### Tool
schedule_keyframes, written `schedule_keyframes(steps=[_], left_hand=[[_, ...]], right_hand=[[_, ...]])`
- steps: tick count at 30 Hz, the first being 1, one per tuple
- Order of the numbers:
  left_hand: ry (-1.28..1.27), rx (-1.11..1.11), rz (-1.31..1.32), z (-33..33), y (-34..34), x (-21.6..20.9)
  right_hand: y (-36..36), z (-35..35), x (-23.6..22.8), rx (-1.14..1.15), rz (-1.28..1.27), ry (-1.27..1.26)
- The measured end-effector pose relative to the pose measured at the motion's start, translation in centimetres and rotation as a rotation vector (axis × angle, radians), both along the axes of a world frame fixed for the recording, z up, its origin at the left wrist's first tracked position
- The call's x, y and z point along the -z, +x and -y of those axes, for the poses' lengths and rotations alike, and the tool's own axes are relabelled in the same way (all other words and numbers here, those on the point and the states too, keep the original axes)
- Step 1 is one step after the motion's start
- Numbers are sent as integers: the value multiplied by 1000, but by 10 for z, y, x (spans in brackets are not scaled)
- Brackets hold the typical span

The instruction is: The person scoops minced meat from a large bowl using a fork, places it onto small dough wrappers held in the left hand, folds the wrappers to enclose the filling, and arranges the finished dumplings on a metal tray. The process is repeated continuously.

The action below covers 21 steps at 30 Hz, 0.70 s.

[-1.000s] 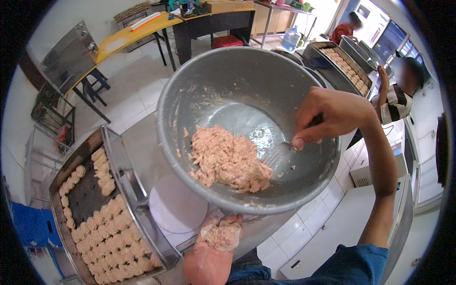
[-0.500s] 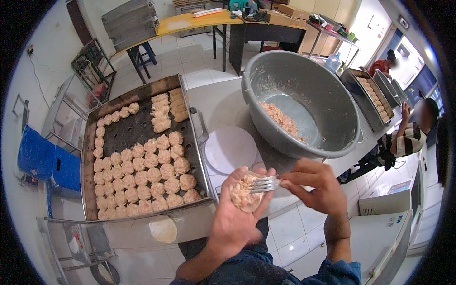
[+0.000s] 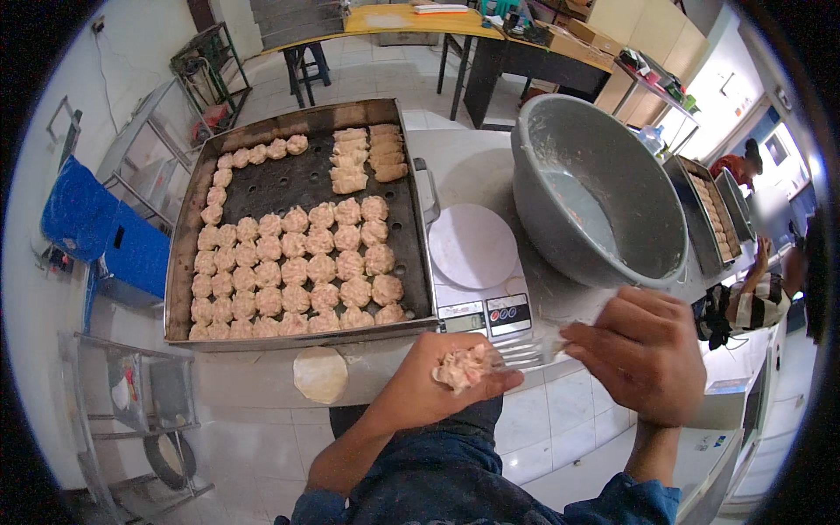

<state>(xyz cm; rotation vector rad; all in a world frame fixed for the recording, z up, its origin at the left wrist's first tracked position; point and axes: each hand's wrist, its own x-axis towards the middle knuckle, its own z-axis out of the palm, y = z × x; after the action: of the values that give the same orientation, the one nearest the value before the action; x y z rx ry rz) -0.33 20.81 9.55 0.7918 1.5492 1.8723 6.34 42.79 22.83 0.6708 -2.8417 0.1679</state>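
Note:
My left hand (image 3: 404, 385) is curled around an open-topped dumpling (image 3: 461, 367), with pinkish minced filling showing at its top. My right hand (image 3: 646, 354) grips a metal fork (image 3: 525, 352) by its handle, and the tines point left, close beside the dumpling. Below the tray, a round pale wrapper (image 3: 320, 374) lies on the table edge. Left of my hands, a large metal tray (image 3: 302, 338) bears rows of shaped dumplings (image 3: 295, 271). Just beyond my left hand stands a white kitchen scale (image 3: 472, 247) with a round plate.
A big grey basin (image 3: 617, 157) with filling smears stands right of the scale. Farther right are another filled tray (image 3: 710, 210) and a person in a striped top (image 3: 754, 306). A blue bin (image 3: 131, 245) is at the left, and a yellow-topped table (image 3: 385, 19) stands behind.
My left hand has closed from an open palm around the dumpling. The fork has drawn back to the right, off the filling. The whole view has shifted, with tray and basin now farther right.

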Motion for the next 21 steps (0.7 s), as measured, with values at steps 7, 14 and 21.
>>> schedule_keyframes(steps=[7, 14, 21], left_hand=[[-26, -111, -182, 10, 2, -13], [-164, -74, -113, 10, -4, -11], [-70, -284, -301, 7, -2, -3]], right_hand=[[-4, 9, 1, -108, 74, -56], [-11, 15, -1, -131, 26, 14], [-8, 18, -3, -119, 63, 37]])
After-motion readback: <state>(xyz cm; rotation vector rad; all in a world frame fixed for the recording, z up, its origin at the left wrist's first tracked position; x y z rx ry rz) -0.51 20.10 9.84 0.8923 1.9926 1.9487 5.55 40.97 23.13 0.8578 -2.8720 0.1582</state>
